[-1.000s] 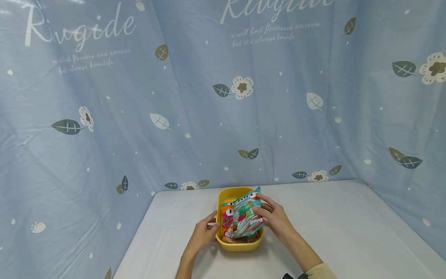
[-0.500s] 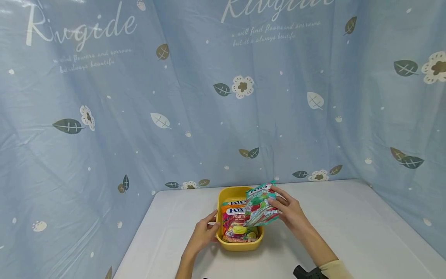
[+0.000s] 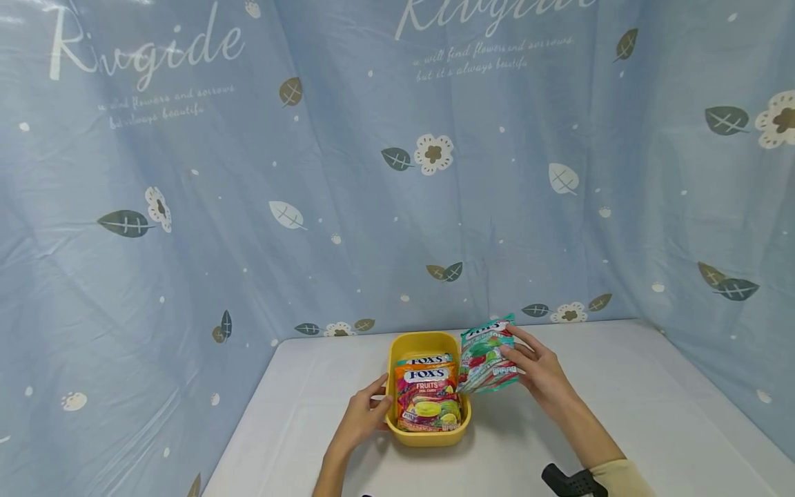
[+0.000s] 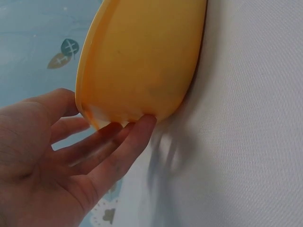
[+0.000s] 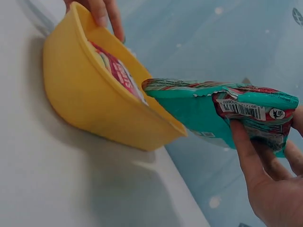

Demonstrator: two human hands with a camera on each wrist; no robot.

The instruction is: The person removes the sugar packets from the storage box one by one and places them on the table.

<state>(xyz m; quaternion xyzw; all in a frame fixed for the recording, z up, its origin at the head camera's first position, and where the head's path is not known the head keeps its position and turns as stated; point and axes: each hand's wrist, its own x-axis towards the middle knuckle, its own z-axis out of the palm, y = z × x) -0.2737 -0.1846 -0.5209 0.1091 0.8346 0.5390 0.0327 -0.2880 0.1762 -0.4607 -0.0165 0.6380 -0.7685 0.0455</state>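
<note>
A yellow plastic basket-like container (image 3: 428, 439) stands on the white table. My left hand (image 3: 362, 413) holds its left side; in the left wrist view fingertips (image 4: 147, 122) press its outer wall and another digit reaches behind the rim. Inside lie candy bags, the top one a red and orange FOX'S Fruits bag (image 3: 427, 400), with the edge of another behind it. Right of the container, my right hand (image 3: 546, 376) grips a green and red FOX'S candy bag (image 3: 487, 355) by its right side, off the table. The right wrist view shows this bag's back with a barcode (image 5: 241, 109).
The white-covered table (image 3: 298, 414) extends on both sides of the container. A blue curtain (image 3: 348, 172) with leaf and flower prints hangs behind it. A black device (image 3: 573, 481) sits by my right wrist, next to a beige sleeve (image 3: 621, 478).
My right hand has lifted the green candy bag from over the container and moved it right, past the rim, uncovering the red and orange bag. My left hand has stayed at the container.
</note>
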